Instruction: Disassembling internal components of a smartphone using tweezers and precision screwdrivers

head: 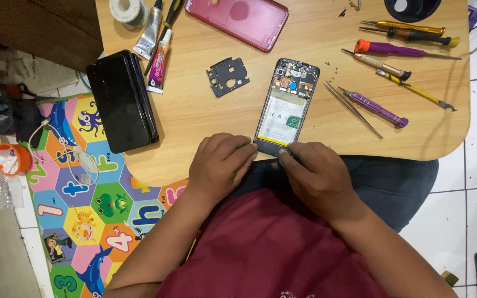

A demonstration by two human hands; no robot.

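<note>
Bending over the round-cornered wooden table (205,116), the person pinches the near end of an opened black smartphone with its back cover off (285,105). The left hand (219,163) curls closed on its lower left corner; the right hand (316,171) grips a thin dark tool (292,153), barely visible, against the lower edge. Metal tweezers (353,109) lie just right.
</note>
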